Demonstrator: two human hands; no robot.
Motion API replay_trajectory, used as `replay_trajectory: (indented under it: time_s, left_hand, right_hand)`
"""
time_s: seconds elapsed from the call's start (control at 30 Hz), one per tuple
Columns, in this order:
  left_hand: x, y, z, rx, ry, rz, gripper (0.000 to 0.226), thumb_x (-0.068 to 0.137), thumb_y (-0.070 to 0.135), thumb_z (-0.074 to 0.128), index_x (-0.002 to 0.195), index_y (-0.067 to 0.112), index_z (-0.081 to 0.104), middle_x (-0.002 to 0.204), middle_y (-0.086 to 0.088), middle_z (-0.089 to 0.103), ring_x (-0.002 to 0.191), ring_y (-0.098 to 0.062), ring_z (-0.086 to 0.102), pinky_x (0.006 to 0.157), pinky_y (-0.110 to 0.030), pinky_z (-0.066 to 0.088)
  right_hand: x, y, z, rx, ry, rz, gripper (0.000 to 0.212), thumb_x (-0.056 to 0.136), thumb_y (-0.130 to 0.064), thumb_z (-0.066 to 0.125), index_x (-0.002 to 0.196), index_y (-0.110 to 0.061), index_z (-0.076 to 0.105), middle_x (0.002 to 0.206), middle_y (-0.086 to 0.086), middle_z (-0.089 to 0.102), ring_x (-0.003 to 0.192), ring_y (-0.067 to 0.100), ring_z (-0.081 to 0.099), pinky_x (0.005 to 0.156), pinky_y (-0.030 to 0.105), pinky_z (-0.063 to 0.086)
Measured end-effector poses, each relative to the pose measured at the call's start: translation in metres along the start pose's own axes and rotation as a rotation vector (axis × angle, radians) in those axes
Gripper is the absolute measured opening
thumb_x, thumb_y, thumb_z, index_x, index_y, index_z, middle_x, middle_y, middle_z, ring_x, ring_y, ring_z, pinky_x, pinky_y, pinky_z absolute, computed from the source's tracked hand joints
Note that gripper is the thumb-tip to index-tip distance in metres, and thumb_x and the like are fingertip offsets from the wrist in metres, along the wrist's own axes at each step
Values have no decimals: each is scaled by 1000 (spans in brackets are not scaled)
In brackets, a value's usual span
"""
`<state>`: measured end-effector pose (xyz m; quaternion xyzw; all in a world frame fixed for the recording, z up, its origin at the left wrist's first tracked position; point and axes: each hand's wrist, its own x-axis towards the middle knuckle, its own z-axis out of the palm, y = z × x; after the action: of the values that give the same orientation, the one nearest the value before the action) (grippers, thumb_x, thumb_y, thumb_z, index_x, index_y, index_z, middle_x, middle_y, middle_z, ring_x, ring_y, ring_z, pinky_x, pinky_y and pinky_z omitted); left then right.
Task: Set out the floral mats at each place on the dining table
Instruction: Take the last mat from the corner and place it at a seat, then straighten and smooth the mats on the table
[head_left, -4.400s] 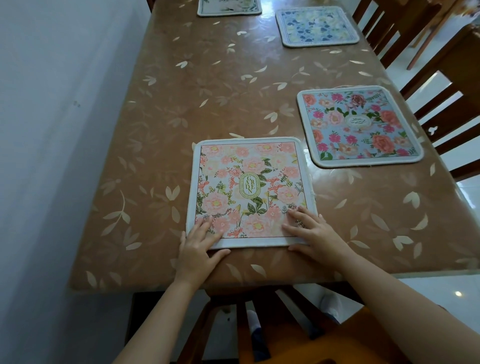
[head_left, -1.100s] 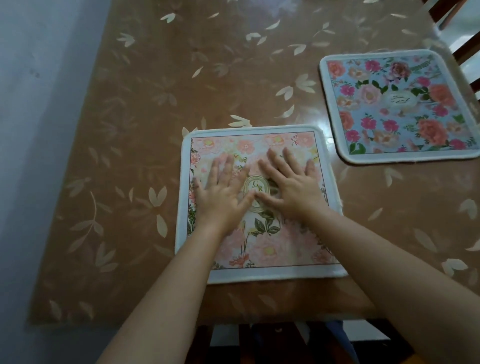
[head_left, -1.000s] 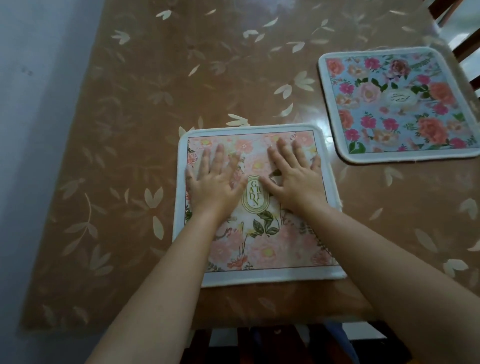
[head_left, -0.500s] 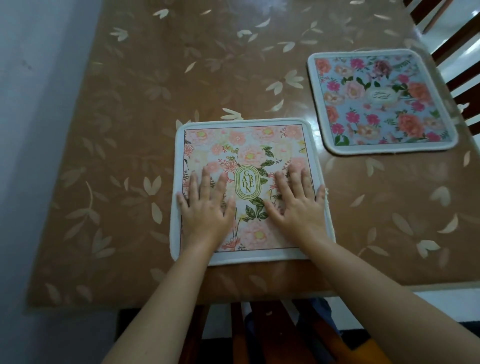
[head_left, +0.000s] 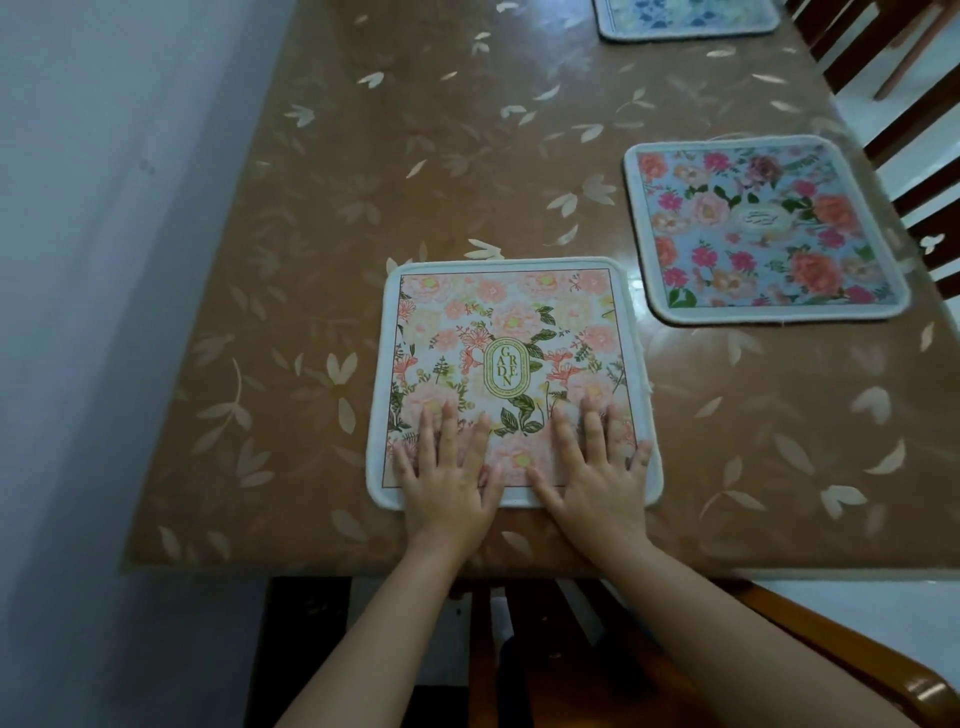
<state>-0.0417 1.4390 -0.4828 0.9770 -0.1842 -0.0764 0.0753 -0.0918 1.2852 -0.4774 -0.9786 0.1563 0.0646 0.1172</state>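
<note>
A square pink floral mat (head_left: 511, 332) with a white border and a "GARDEN" oval lies flat near the table's front edge. My left hand (head_left: 447, 478) rests palm down on its near left part, fingers spread. My right hand (head_left: 592, 475) lies flat on its near right part, also spread. Neither hand grips anything. A blue mat with pink and orange flowers (head_left: 761, 228) lies to the right. A third mat with blue flowers (head_left: 685, 18) shows at the top edge, partly cut off.
The brown dining table (head_left: 415, 156) has a glossy leaf-patterned cover. A pale wall (head_left: 104, 260) runs along its left side. Dark wooden chairs (head_left: 914, 130) stand along the right side, and another wooden chair (head_left: 779, 649) sits below my arms at the near end.
Both hands have slid from the mat's middle back toward its near edge, staying flat and moving apart. The mat itself has not shifted on the table.
</note>
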Motion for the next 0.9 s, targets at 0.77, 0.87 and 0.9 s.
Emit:
replay_trajectory:
  time_s: [0.77, 0.87, 0.9]
  left_hand:
    - [-9, 247, -92, -354, 300, 191, 36, 81, 21, 59, 115, 10, 61, 125, -11, 57, 122, -30, 46, 105, -50, 28]
    - [-9, 289, -94, -309, 252, 219, 38, 83, 23, 59, 120, 13, 58, 131, -8, 54, 128, -27, 39, 107, -50, 25]
    - [-9, 305, -95, -290, 246, 232, 38, 83, 24, 60, 120, 13, 58, 130, -7, 54, 128, -27, 39, 106, -50, 25]
  right_hand:
    - [-42, 186, -175, 43, 266, -137, 41, 70, -24, 73, 107, -8, 64, 109, 13, 66, 99, 32, 62, 82, 46, 51]
    - [-55, 227, -197, 41, 302, -112, 40, 72, -26, 73, 108, -10, 64, 110, 11, 66, 97, 29, 63, 81, 43, 51]
    - [-59, 241, -203, 44, 315, -101, 40, 73, -27, 71, 109, -10, 64, 112, 11, 66, 98, 29, 63, 82, 44, 51]
